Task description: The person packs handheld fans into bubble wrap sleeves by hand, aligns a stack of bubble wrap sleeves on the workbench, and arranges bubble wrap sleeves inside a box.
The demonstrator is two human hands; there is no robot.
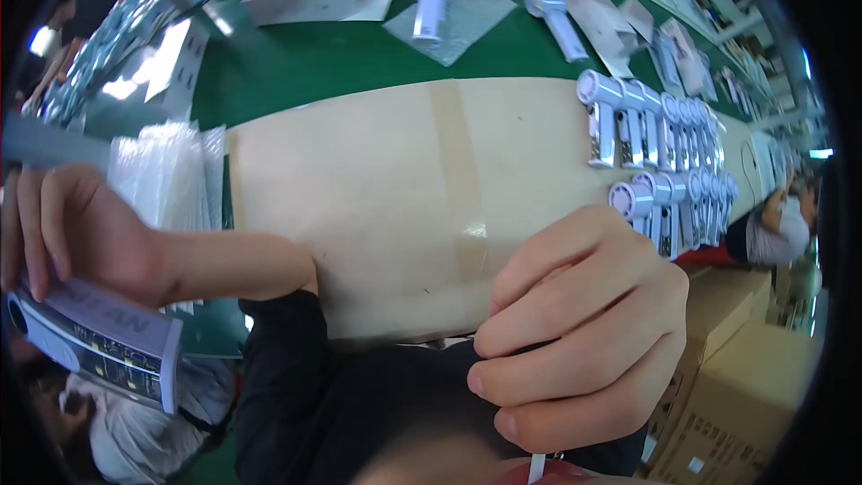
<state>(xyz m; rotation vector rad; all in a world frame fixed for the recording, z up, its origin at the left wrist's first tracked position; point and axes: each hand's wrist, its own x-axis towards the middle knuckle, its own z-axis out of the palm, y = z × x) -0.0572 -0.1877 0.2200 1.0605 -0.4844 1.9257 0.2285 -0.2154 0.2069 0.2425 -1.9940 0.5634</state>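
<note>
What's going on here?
The person's left hand holds a pale purple device with its circuit board exposed, off to the side. The right hand is curled near the chest; whether it holds anything is unclear. Similar-looking devices stand in two rows on the tan sheet, and clear plastic sleeves lie nearby.

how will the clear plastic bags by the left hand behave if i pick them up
The plastic bags look thin and wrinkled, so probably floppy and light for their bulk. Their shiny faces may slide over one another.
</note>
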